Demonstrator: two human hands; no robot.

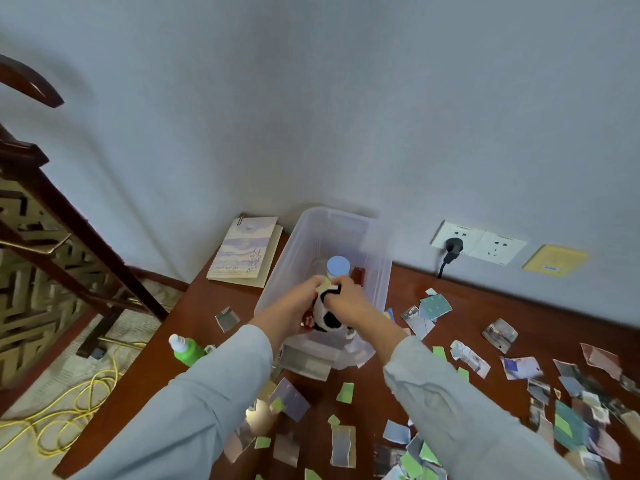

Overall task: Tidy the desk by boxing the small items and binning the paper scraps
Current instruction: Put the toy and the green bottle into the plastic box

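Count: 1 clear plastic box [282,271]; 1 black-and-white plush panda [327,318]; 1 blue-capped jar [338,266] and 1 dark red item [358,274] inside the box; 1 green bottle [187,348]; 1 notebook [242,252]. Paper scraps [519,367] are too many for an exact count, several dozen, strewn over the desk [156,358]

Hands: both arms, in pale grey sleeves [207,393], reach forward and converge over the box. Left hand [296,306] and right hand [348,301] meet side by side, fingers curled and clamped on the panda's top end. A pale bit of the toy shows between the two sets of fingers. Fingertips are blurred

Position: the panda hangs just below the fingers, body between the two wrists, within the box's near half. Whether it touches the box floor, cannot tell. Jar just beyond the fingers; red item just beyond the right-hand fingers. Green bottle well left of the left-hand fingers, near the sleeve. Notebook beyond and left of them, beside the box. Most scraps lie right of the right-hand fingers and nearer the person
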